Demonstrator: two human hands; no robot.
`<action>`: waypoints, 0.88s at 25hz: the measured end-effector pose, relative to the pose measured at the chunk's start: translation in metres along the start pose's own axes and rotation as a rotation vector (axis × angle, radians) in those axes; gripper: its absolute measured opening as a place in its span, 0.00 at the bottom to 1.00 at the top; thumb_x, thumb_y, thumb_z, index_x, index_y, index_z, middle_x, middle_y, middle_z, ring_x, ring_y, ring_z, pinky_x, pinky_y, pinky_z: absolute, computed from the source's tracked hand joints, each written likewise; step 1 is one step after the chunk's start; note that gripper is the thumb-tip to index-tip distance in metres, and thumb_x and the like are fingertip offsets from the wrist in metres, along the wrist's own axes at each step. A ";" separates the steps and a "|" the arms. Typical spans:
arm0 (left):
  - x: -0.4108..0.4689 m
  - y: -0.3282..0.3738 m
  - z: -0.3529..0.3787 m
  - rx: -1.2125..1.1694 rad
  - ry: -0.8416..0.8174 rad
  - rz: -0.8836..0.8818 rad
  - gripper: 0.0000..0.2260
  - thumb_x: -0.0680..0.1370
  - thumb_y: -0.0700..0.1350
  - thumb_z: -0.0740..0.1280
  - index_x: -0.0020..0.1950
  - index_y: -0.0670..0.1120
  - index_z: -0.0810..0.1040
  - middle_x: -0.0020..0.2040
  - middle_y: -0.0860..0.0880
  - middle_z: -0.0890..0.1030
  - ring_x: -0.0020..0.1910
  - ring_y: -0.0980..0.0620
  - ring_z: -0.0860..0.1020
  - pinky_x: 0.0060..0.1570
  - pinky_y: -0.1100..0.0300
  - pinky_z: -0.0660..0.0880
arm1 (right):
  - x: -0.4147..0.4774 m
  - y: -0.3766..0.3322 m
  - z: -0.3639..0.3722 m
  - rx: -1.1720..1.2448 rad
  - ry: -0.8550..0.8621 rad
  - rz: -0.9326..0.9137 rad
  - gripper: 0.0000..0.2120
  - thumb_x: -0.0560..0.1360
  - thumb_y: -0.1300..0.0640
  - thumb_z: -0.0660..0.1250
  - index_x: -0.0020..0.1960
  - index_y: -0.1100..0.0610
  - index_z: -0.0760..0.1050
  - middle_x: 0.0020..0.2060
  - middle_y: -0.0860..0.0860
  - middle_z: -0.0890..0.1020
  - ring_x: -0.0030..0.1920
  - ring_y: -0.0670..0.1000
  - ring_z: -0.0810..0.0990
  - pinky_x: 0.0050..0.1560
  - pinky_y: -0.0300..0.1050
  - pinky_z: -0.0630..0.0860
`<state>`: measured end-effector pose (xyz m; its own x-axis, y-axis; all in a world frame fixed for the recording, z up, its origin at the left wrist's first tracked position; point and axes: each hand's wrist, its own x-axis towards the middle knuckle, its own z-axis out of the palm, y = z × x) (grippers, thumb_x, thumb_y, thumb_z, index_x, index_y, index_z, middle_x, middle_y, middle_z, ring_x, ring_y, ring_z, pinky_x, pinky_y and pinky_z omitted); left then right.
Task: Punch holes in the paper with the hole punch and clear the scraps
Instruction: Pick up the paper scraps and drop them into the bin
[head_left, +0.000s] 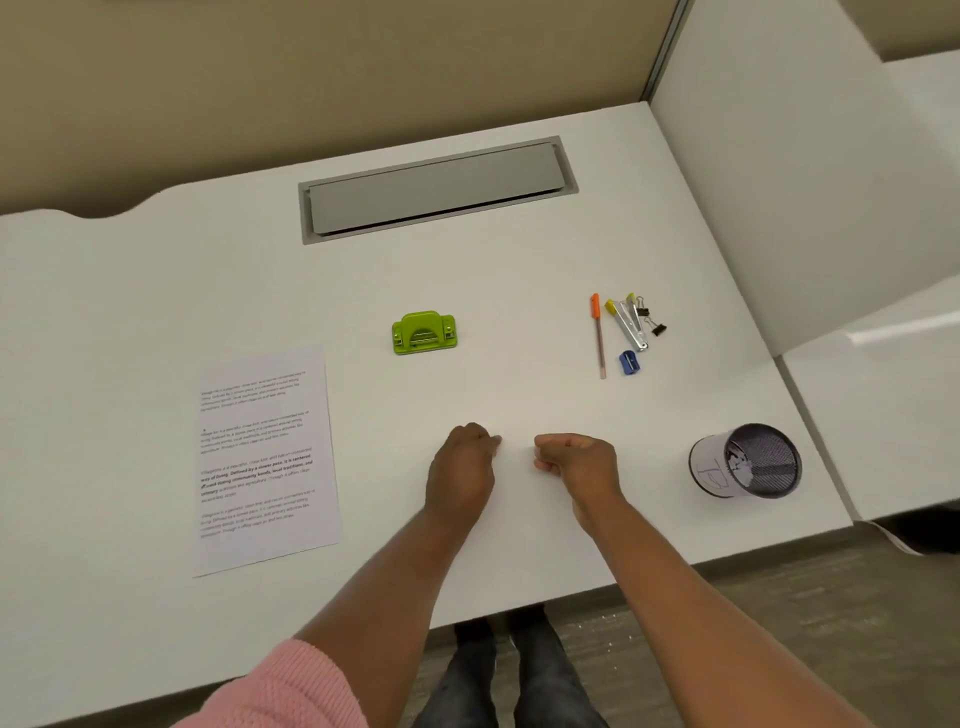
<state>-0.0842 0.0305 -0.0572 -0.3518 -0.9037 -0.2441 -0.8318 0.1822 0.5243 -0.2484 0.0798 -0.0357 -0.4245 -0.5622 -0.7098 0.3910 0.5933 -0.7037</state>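
A lime-green hole punch (424, 332) sits on the white desk (519, 270), beyond both hands. A printed sheet of paper (265, 460) lies flat to the left, apart from the punch. My left hand (462, 470) and my right hand (576, 460) rest side by side on the desk near its middle, both with curled fingers and nothing visibly in them. A small mesh bin (746, 460) with paper scraps inside lies tilted at the right, its mouth facing the front right.
An orange-capped pen (598, 335), a blue sharpener (629, 362), a metal staple remover (629, 325) and black binder clips (652, 319) lie at the right back. A grey cable hatch (436, 189) is set into the desk's rear. White partition stands right.
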 end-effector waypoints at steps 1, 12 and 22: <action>0.002 0.003 0.000 0.006 -0.011 -0.011 0.12 0.80 0.40 0.62 0.57 0.46 0.85 0.53 0.48 0.82 0.55 0.46 0.78 0.52 0.50 0.77 | -0.001 0.000 -0.003 0.011 0.003 0.001 0.07 0.72 0.70 0.71 0.44 0.61 0.85 0.41 0.56 0.87 0.38 0.53 0.84 0.50 0.46 0.83; 0.026 0.024 -0.008 0.034 -0.085 -0.124 0.11 0.70 0.37 0.63 0.42 0.47 0.84 0.45 0.49 0.84 0.46 0.45 0.81 0.44 0.57 0.76 | -0.013 -0.009 -0.021 0.309 -0.010 -0.014 0.07 0.70 0.73 0.72 0.47 0.67 0.84 0.44 0.60 0.86 0.46 0.57 0.85 0.51 0.48 0.82; 0.010 0.181 -0.008 -0.315 -0.205 0.145 0.06 0.73 0.38 0.68 0.42 0.46 0.85 0.42 0.53 0.84 0.41 0.55 0.79 0.43 0.61 0.76 | -0.051 -0.057 -0.111 0.468 0.140 -0.130 0.07 0.72 0.71 0.72 0.50 0.66 0.83 0.42 0.58 0.86 0.46 0.56 0.86 0.53 0.47 0.81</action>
<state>-0.2345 0.0509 0.0417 -0.5605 -0.7755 -0.2906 -0.6062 0.1451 0.7820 -0.3400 0.1382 0.0443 -0.5867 -0.5127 -0.6268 0.6382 0.1838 -0.7476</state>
